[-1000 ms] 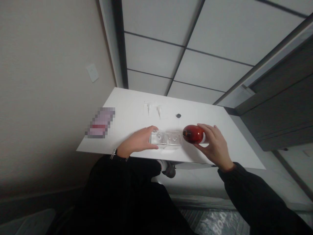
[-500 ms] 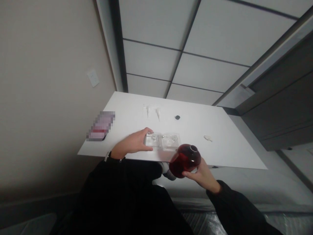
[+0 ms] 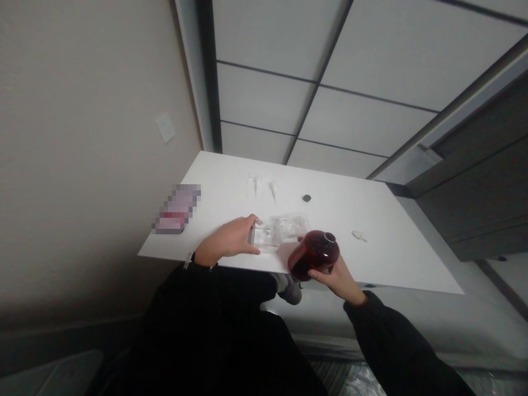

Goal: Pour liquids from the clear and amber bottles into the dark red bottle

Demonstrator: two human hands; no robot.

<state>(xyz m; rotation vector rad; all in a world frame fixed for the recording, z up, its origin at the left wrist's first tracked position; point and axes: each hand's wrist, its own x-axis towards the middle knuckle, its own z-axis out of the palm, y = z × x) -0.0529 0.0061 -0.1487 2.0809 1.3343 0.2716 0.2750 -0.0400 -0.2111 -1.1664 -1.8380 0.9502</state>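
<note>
Two hands are working at the clear tray (image 3: 282,231): left hand (image 3: 227,242) steadying its near end, right hand (image 3: 336,275) gripping the red bottle (image 3: 312,255) beside it; tilting over a compartment likely follows

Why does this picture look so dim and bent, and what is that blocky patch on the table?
Head view: the light is low and flat, so the dark sleeves merge into black; the wide lens bows the wall and table edges. The patch is pixelated, hiding what lies there. The clear tray by the left hand is hard to read; the red bottle in the right hand looks slightly soft.
</note>
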